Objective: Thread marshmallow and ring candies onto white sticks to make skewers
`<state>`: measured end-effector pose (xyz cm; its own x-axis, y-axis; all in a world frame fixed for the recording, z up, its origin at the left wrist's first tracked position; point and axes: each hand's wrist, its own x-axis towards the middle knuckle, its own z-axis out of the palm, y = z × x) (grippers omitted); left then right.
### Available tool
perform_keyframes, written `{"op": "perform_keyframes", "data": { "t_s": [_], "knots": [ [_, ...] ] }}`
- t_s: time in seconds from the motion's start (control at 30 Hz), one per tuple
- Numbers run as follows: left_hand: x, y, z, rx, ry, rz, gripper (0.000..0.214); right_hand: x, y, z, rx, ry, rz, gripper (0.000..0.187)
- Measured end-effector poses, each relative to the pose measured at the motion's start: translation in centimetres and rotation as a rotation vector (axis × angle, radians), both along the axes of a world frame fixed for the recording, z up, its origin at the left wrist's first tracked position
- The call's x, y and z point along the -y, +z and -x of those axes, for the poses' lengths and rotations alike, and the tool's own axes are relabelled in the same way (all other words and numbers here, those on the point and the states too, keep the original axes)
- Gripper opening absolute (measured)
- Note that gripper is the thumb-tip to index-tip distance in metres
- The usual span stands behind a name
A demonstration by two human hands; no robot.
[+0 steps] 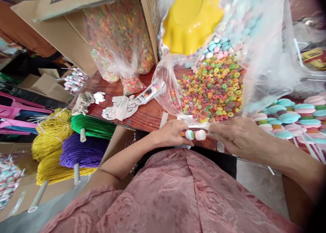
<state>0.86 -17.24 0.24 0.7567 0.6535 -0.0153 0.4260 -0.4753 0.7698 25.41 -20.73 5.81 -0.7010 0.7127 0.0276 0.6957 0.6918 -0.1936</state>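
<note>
My left hand (pixel 174 131) is closed around one end of a candy skewer (pixel 196 135), a short row of pink, white and blue marshmallows with coloured gummy pieces between them. Close against the white end of that row, the fingers of my right hand (pixel 233 135) are pinched together. What lies between them is hidden. Just beyond both hands, a heap of small gummy rings (pixel 214 88) in red, orange, yellow and green lies in an open clear plastic bag (pixel 165 70). Pink, white and blue marshmallows (pixel 221 46) are piled behind the rings.
An upturned yellow bowl (pixel 191 22) sits on the marshmallows. Finished candy skewers (pixel 292 115) lie at the right. At the left stand a cardboard box (pixel 149 19) with bagged gummy rings (pixel 119 36), a crumpled pale glove (pixel 119 107) and hanging yellow, green and purple cords (pixel 83 151).
</note>
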Motion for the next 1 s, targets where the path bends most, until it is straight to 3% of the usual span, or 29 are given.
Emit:
{"op": "perform_keyframes", "data": {
  "t_s": [0.17, 0.3, 0.4, 0.5, 0.57, 0.6, 0.67, 0.73, 0.77, 0.83, 0.9, 0.93, 1.0],
  "knots": [
    [0.2, 0.6, -0.4, -0.01, -0.001, 0.148, 0.03, 0.1, -0.6, 1.1, -0.107, 0.063, -0.2, 0.027],
    [-0.4, 1.8, -0.9, -0.068, -0.087, 0.063, 0.028, 0.0, -1.0, 1.6, -0.187, 0.089, -0.345, 0.025],
    [-2.8, 5.1, -1.2, -0.24, -0.144, -0.288, 0.021, -0.5, -1.5, 1.8, -0.402, -0.077, -0.344, 0.02],
    [-5.3, 10.5, -1.6, -0.327, -0.015, -0.798, 0.023, -1.3, -2.5, 2.3, -0.818, -0.389, -0.186, 0.012],
    [-5.8, 13.5, -1.7, -0.175, 0.106, -1.032, 0.031, -2.1, -3.4, 2.8, -1.107, -0.582, -0.079, 0.017],
    [-5.7, 14.3, -1.7, -0.045, 0.156, -1.093, 0.035, -2.6, -3.8, 3.2, -1.219, -0.642, -0.035, 0.018],
    [-5.4, 14.1, -1.5, 0.288, 0.253, -1.104, 0.05, -3.4, -4.5, 4.0, -1.384, -0.714, 0.001, 0.019],
    [-5.7, 12.0, -1.1, 0.717, 0.455, -0.955, 0.08, -4.0, -4.9, 4.6, -1.494, -0.753, 0.007, 0.02],
    [-6.1, 10.6, -1.0, 0.927, 0.576, -0.792, 0.093, -4.1, -5.0, 4.9, -1.524, -0.764, 0.009, 0.021],
    [-7.5, 8.3, -1.1, 1.177, 0.674, -0.221, 0.092, -4.3, -4.9, 5.3, -1.537, -0.77, 0.015, 0.022],
    [-9.2, 7.3, -1.5, 1.232, 0.524, 0.381, 0.084, -4.3, -4.7, 5.8, -1.514, -0.756, 0.02, 0.022],
    [-10.0, 7.2, -1.7, 1.24, 0.425, 0.561, 0.085, -4.3, -4.6, 6.0, -1.506, -0.747, 0.023, 0.021],
    [-11.3, 7.7, -2.0, 1.26, 0.258, 0.709, 0.077, -4.3, -4.4, 6.6, -1.506, -0.734, 0.037, 0.02]
  ]
}}
